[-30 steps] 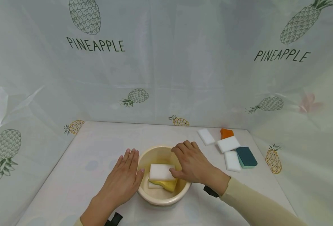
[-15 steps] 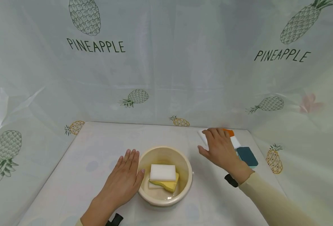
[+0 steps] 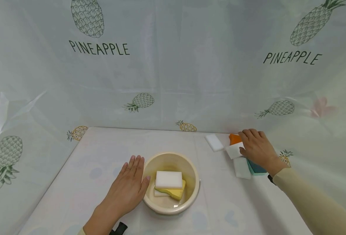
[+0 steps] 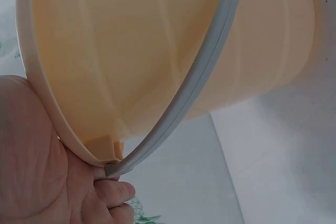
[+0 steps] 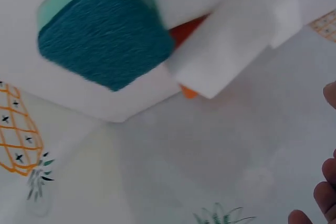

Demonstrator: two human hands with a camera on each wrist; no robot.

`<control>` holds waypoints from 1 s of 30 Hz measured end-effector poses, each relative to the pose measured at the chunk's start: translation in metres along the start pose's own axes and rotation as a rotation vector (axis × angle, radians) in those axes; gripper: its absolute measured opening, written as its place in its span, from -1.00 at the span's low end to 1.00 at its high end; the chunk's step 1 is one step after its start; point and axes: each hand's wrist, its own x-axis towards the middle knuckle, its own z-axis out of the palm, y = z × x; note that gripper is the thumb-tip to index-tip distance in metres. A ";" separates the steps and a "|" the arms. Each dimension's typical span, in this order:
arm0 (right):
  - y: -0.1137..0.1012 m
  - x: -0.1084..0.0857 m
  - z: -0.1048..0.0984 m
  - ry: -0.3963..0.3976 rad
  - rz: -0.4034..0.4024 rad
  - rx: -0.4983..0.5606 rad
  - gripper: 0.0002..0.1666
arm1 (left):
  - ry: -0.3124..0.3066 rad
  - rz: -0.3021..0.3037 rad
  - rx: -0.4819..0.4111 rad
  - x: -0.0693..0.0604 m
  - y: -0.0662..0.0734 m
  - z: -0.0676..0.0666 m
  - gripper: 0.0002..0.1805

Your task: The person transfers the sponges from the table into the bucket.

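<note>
While left hand [image 3: 128, 191] touches bucket [image 3: 170, 162], right hand [image 3: 256, 148] near sponges [image 3: 242, 167]

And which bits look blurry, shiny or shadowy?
Head view: a soft shadow on the table beside the right sleeve, a bright glint inside the bucket; right wrist view: white sponges blurred; left wrist view: pale streaks inside the bucket.

orange piece [image 3: 234, 139] partly covered, handle [image 4: 191, 82] cropped
</note>
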 end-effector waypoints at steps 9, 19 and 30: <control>0.025 -0.016 0.021 -0.197 0.040 -0.019 -0.06 | 0.000 -0.004 -0.007 0.001 0.000 0.001 -0.24; 0.034 -0.024 0.047 -0.276 0.056 -0.005 -0.09 | -0.005 -0.006 -0.008 0.000 0.000 0.001 -0.24; 0.030 -0.017 0.063 -0.296 0.054 0.018 -0.16 | -0.020 -0.015 0.000 0.001 0.000 0.002 -0.24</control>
